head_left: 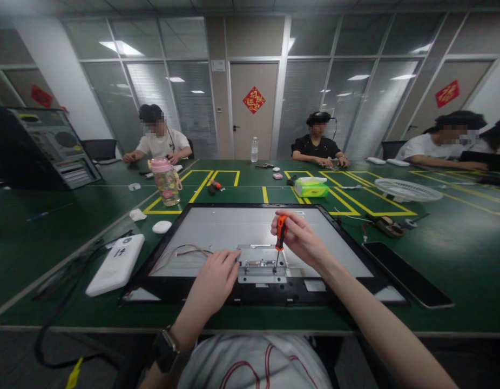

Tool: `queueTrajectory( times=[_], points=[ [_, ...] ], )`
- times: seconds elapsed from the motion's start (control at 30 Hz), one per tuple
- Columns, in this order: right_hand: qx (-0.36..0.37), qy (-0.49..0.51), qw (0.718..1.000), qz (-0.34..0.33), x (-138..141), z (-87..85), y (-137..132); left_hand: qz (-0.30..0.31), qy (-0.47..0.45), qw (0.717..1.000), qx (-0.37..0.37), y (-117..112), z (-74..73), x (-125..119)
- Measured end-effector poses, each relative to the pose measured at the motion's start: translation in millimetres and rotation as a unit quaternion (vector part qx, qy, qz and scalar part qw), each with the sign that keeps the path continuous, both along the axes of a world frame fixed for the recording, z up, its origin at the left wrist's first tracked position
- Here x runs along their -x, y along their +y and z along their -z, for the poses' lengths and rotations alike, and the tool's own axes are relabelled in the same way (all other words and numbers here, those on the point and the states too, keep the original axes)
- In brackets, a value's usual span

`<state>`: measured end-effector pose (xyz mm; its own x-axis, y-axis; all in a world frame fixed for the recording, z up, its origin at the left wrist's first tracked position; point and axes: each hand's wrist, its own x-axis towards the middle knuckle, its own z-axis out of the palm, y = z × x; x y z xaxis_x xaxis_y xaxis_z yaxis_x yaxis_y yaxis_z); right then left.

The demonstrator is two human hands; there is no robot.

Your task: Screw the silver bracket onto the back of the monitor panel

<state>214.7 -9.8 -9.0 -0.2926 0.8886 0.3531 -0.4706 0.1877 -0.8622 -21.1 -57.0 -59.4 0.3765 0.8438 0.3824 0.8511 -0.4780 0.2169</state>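
Observation:
My right hand (301,237) is closed around the orange and black handle of a screwdriver (281,232). The screwdriver stands nearly upright, its shaft reaching down to the right part of a metal bracket (262,278) with connector ports. Against the bracket's left edge, the fingers of my left hand (213,278) are bent and pressed together, gripping it; their tips are partly hidden. Beneath both hands lies a flat display panel (339,248) with a black frame and a pale grey back. Thin coloured wires (189,248) run across the panel, left of the bracket.
Left of the panel lie a white power bank (116,265) and black cables; a pink-lidded bottle (166,183) stands behind. To the right are a black phone (407,273) and a white round grille (407,190). A green tissue pack (310,188) lies beyond the panel. Several people sit across the table.

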Motion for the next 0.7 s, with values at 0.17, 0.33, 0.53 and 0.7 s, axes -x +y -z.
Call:
queueTrajectory(
  times=[0.17, 0.33, 0.53, 0.7],
  points=[
    [-0.006, 0.020, 1.000, -0.003, 3.1, -1.2, -0.9, -0.006, 0.004, 1.000, 0.002, -0.1, -1.8, -0.5],
    [-0.023, 0.014, 0.999, 0.028, -2.2, 1.3, 2.3, -0.005, 0.008, 1.000, 0.009, -0.5, -1.7, -1.1],
    [0.006, 0.035, 0.999, -0.042, -1.1, -0.2, 1.6, -0.005, 0.010, 1.000, 0.009, 0.1, 0.3, -0.6],
    [0.030, 0.073, 0.996, -0.047, 1.7, -5.7, -0.9, -0.005, 0.011, 1.000, 0.002, -0.5, -0.9, -0.8]
  ],
)
